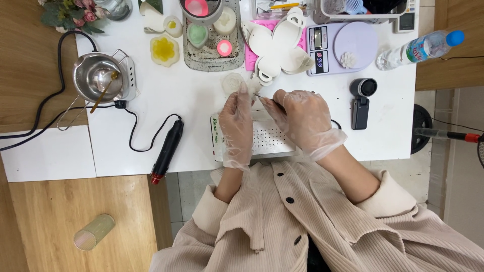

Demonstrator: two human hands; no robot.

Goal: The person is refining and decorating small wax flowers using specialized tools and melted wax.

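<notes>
Both hands wear thin clear gloves and meet over the white tabletop (196, 95), just past its near edge. The left hand (237, 123) pinches a small white flower piece (250, 88) between its fingertips; the piece is pale, off-white, with lumpy petal-like edges, and most of it is hidden by the fingers. The right hand (302, 118) is closed on a thin metal tool (263, 97), whose tip touches the flower piece. Just beside the piece, on the tabletop, lies a round white rose shape (232, 82) of the same pale colour. Under the hands sits a white perforated box (267, 138). Further back lie a large white petal mould (277, 43), a grey tray (212, 38) with green and pink shapes in it, a yellow flower piece (164, 50) and a lilac scale (343, 46) carrying a small white flower. To the left stands a steel pot (98, 78) on a heater, and a black corded tool (168, 150) lies near the tabletop's front edge. A small black camera (362, 100) and a water bottle (418, 49) lie to the right.
</notes>
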